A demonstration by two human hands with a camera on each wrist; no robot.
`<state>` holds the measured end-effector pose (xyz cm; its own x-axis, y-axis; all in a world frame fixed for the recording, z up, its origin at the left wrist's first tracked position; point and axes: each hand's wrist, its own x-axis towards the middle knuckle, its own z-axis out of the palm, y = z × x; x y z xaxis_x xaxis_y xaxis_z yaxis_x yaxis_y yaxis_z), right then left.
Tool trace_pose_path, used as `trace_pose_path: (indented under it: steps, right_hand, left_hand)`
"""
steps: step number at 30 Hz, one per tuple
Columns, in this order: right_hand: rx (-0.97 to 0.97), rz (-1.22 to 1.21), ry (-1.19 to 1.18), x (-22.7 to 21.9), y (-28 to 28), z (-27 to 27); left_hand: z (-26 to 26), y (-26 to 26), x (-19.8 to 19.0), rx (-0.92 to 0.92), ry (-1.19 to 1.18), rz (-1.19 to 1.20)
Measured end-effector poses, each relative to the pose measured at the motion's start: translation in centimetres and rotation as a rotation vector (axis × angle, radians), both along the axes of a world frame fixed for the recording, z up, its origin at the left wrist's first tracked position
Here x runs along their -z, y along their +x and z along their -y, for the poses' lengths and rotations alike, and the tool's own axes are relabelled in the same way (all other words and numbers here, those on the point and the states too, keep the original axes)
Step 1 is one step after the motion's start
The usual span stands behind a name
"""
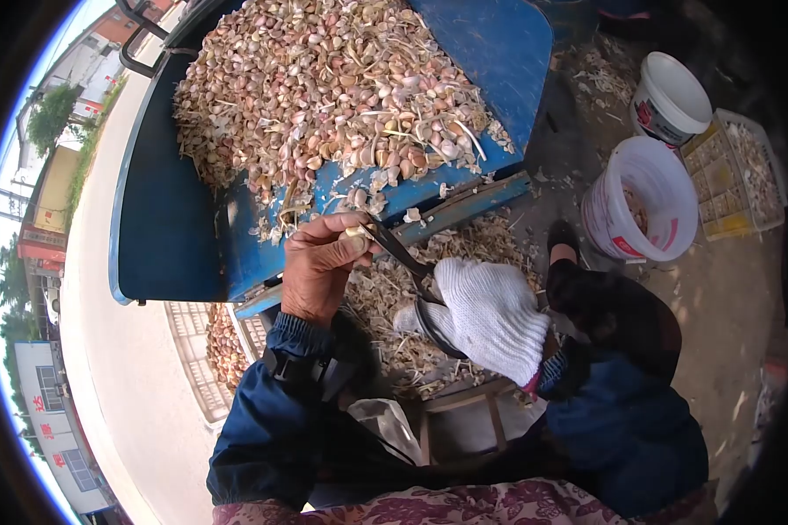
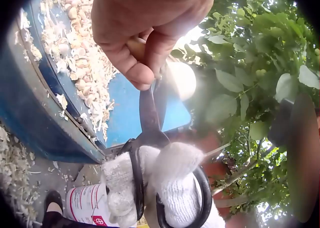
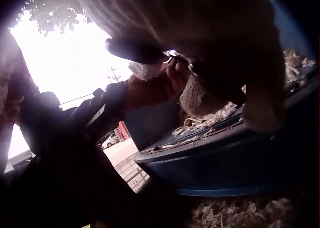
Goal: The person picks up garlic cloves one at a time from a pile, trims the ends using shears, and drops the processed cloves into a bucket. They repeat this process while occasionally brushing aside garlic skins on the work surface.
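Note:
My bare left hand (image 1: 320,267) pinches a pale garlic clove (image 1: 355,232) between thumb and fingers, at the front edge of a blue metal bin (image 1: 162,227). A white knitted glove covers my right hand (image 1: 495,311), which grips black-handled scissors (image 1: 398,251). In the left wrist view, gloved fingers pass through the handle loops, and the scissors' dark blades (image 2: 151,108) point up to the left fingertips, where their tips are hidden. Behind the hands, a big heap of garlic cloves (image 1: 324,96) fills the bin. The right wrist view is dark.
Dry garlic skins and stalks (image 1: 411,350) cover the ground below the bin. To the right stand two white buckets (image 1: 600,210) and a yellow crate (image 1: 722,197) holding pale scraps. A pale slatted crate (image 1: 188,350) with cloves sits at lower left.

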<state>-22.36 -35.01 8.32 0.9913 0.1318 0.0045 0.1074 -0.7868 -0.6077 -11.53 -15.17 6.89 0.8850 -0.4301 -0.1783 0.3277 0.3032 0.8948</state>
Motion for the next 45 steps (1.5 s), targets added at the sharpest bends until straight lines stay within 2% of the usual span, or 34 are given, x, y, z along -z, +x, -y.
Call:
trace_pose_path:
  steps: [5, 7, 8, 10, 11, 12, 14, 16, 18, 19, 20, 22, 23, 25, 26, 28, 29, 32, 33, 35, 37, 38, 40, 42, 44, 45]
  right_hand:
    - [0.031, -0.097, -0.011, -0.9, -0.1, 0.1]
    - [0.03, -0.155, 0.172, -0.4, -0.4, 0.1]
    - [0.027, -0.153, 0.171, -0.4, -0.5, 0.1]
    - [0.26, -0.87, 1.131, -0.7, -0.5, 0.1]
    - [0.368, -0.881, 1.279, -1.2, -0.7, 0.2]
    - [0.392, -0.885, 1.427, -0.7, -0.9, 0.8]
    - [0.432, -0.856, 1.513, -1.2, -0.8, 1.8]
    - [0.446, -0.837, 1.464, -1.8, -0.7, 2.6]
    - [0.465, -0.794, 1.523, -1.8, -0.7, 2.9]
    - [0.428, -0.812, 1.561, -1.2, -0.6, 3.5]
    - [0.429, -0.806, 1.562, -1.4, -0.7, 3.8]
    - [0.421, -0.756, 1.431, -2.0, -0.9, 4.2]
    - [0.422, -0.713, 1.437, -2.2, -1.0, 4.4]
    - [0.438, -0.728, 1.428, -2.8, -0.9, 5.3]
    - [0.448, -0.75, 1.414, -3.0, -0.9, 5.6]
    - [0.467, -0.762, 1.481, -3.2, -1.0, 5.8]
    - [0.468, -0.722, 1.429, -3.6, -1.0, 5.9]
    - [0.495, -0.698, 1.324, -3.9, -1.1, 6.3]
    - [0.468, -0.682, 1.318, -3.7, -1.1, 6.3]
    - [0.436, -0.661, 1.316, -3.9, -1.2, 6.8]
    - [0.403, -0.783, 1.399, -4.5, -1.2, 7.7]
    - [0.393, -0.783, 1.402, -4.6, -1.2, 7.7]
    - [0.417, -0.695, 1.331, -4.3, -1.1, 7.2]
    - [0.359, -0.659, 1.276, -3.5, -0.6, 6.6]
    - [0.256, -0.452, 0.921, -3.1, -0.4, 5.7]
    - [0.203, -0.325, 0.549, -3.3, -0.1, 5.3]
  left_hand:
    - [0.7, -0.5, -0.1, -0.053, 0.054, 0.096]
    - [0.6, -0.5, -0.1, -0.038, 0.128, 0.119]
    - [0.8, -0.6, -0.3, -0.041, 0.128, 0.122]
    - [1.4, -1.0, -1.1, 0.008, 0.111, 0.11]
    - [1.4, -0.8, -0.9, 0.051, 0.109, 0.14]
    - [1.4, -0.1, -0.8, 0.048, 0.113, 0.144]
    - [1.5, 2.8, -0.5, -0.01, 0.07, -0.068]
    - [2.5, 6.3, 0.1, -0.087, 0.023, -0.089]
    - [4.5, 10.3, 0.7, -0.086, 0.166, -0.04]
    - [5.2, 10.8, 0.9, -0.104, 0.133, -0.079]
    - [6.6, 14.4, 2.5, -0.12, 0.422, 0.078]
    - [9.0, 16.2, 3.9, -0.189, 0.753, 0.443]
    - [9.6, 16.7, 4.2, -0.183, 0.751, 0.447]
    - [10.3, 17.6, 5.0, -0.181, 1.21, 1.152]
    - [10.6, 18.1, 5.3, -0.172, 1.207, 1.154]
    - [11.0, 18.6, 5.9, -0.043, 1.443, 1.184]
    - [11.3, 18.6, 5.8, -0.051, 1.496, 1.11]
    - [11.2, 19.8, 8.1, -0.069, 1.496, 1.17]
    - [11.3, 19.6, 7.5, -0.024, 1.505, 1.184]
    - [10.7, 19.1, 6.2, -0.024, 1.426, 1.154]
    - [9.4, 18.4, 4.7, -0.067, 1.254, 1.099]
    - [8.8, 17.9, 3.9, -0.07, 1.102, 0.748]
    - [7.0, 16.4, 2.3, -0.004, 0.596, 0.264]
    - [5.7, 13.7, 0.7, 0.019, 0.339, 0.054]
    - [4.1, 11.3, 0.4, 0.078, 0.14, 0.005]
    - [3.9, 9.8, -0.2, 0.082, 0.084, -0.018]
